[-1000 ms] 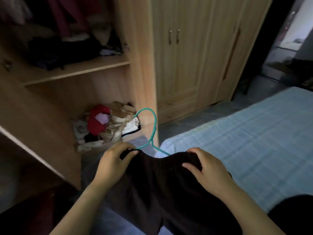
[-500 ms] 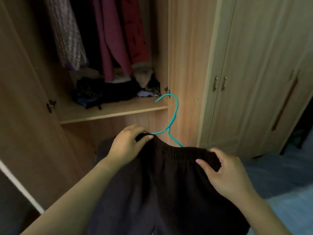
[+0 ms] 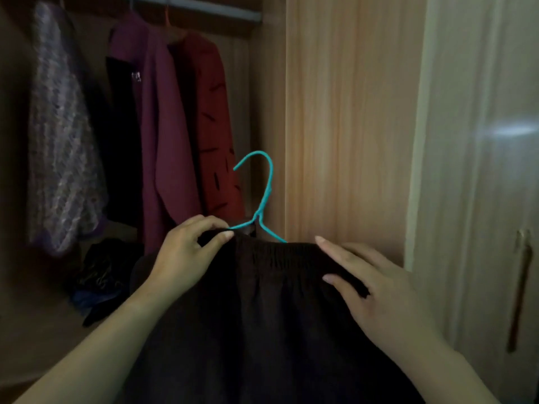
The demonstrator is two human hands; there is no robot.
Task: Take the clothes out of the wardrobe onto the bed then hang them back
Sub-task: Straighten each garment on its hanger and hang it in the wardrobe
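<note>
A dark brown garment (image 3: 262,316) with a gathered waistband hangs on a teal wire hanger (image 3: 264,196), whose hook points up in front of the open wardrobe. My left hand (image 3: 186,258) pinches the waistband's left end together with the hanger's arm. My right hand (image 3: 376,290) lies on the waistband's right end with its fingers nearly straight. The wardrobe rail (image 3: 215,8) runs across the top. From it hang a patterned grey-purple top (image 3: 61,147), a purple garment (image 3: 163,135) and a red one (image 3: 213,132).
A heap of dark folded clothes (image 3: 99,281) lies on the wardrobe shelf below the hanging ones. The wardrobe's wooden side panel (image 3: 344,126) stands just right of the hanger. A closed door with a long handle (image 3: 519,290) is at the far right.
I have raised the garment on its hanger higher in front of the wardrobe, and my view has tilted up to the rail. My right hand's fingers have straightened on the waistband.
</note>
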